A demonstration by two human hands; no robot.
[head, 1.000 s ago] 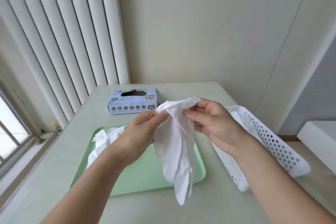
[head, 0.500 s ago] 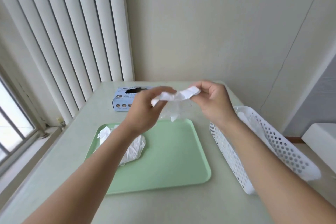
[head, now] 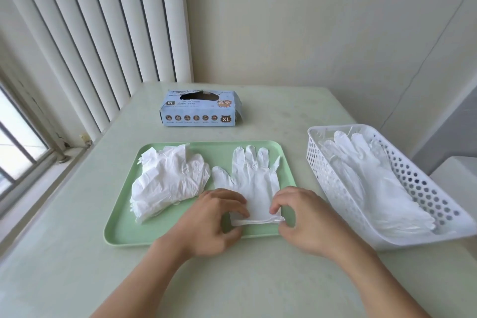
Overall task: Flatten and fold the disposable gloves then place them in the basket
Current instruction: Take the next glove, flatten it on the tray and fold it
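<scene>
A white disposable glove point(head: 249, 178) lies flat on the green tray point(head: 124, 227), fingers pointing away from me. My left hand point(head: 211, 222) pinches the left corner of its cuff. At the right corner of the cuff, my right hand point(head: 302, 219) pinches it too. A crumpled heap of white gloves point(head: 167, 179) sits on the left half of the tray. The white perforated basket point(head: 322, 162) stands to the right of the tray and holds flat white gloves point(head: 374, 181).
A blue glove box point(head: 198, 108) marked XL stands behind the tray on the pale table point(head: 284, 279). Vertical blinds and a window run along the left, and a wall closes the back and right. A white object point(head: 454, 173) sits past the basket.
The glove was held up in the air between both hands; it now lies spread flat on the tray, with both hands lowered to its cuff.
</scene>
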